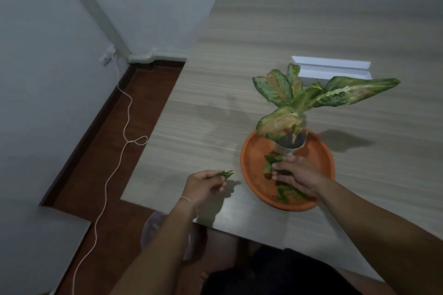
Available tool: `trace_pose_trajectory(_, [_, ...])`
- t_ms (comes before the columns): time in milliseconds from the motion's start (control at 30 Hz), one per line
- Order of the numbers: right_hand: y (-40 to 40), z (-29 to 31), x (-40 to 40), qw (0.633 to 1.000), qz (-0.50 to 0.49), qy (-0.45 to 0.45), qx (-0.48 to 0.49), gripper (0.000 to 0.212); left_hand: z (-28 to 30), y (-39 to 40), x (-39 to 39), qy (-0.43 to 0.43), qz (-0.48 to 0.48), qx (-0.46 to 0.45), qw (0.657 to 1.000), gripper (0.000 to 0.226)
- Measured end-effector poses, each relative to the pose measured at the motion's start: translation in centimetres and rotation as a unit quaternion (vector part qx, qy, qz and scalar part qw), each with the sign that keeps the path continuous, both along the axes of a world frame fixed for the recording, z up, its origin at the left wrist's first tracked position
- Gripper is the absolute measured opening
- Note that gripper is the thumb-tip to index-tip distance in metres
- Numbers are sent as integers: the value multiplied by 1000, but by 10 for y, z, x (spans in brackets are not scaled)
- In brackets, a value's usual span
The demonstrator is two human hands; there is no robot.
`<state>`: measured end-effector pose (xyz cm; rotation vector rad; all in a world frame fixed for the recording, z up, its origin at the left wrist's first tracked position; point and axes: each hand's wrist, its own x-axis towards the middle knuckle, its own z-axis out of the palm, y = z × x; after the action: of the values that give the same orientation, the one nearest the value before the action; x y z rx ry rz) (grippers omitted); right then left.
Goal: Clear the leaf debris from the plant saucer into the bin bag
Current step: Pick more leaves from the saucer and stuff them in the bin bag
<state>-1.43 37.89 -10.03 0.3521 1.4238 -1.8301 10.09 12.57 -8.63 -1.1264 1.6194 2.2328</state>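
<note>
An orange plant saucer (321,165) sits on the wooden table near its front edge. A white pot (285,149) with a variegated plant (309,96) stands in it. Green leaf debris (286,193) lies in the saucer's near-left part. My right hand (296,175) rests in the saucer, fingers pressed on leaf pieces beside the pot. My left hand (203,184) hovers over the table left of the saucer, pinching a small bunch of green leaves (225,174). A pale translucent bin bag (151,225) shows below the table edge, mostly hidden by my left forearm.
The wooden table (239,91) stretches far and right. A white box (333,68) lies behind the plant. A white cord (124,127) trails over the brown floor on the left, near the grey walls. My dark-clothed lap fills the bottom.
</note>
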Motion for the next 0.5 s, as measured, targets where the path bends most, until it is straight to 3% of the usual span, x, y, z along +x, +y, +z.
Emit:
trace_pose_trajectory(233, [-124, 6, 38, 996, 89, 0, -1, 4, 6, -98, 105, -27, 142, -33, 989, 14])
trace_pose_trajectory(333, [-192, 10, 65, 991, 133, -15, -15, 17, 6, -146, 160, -28, 187, -41, 981, 17])
trace_pose_trajectory(500, [-306, 10, 140, 977, 210, -34, -32, 7, -4, -209, 238, -51, 278, -7, 959, 14])
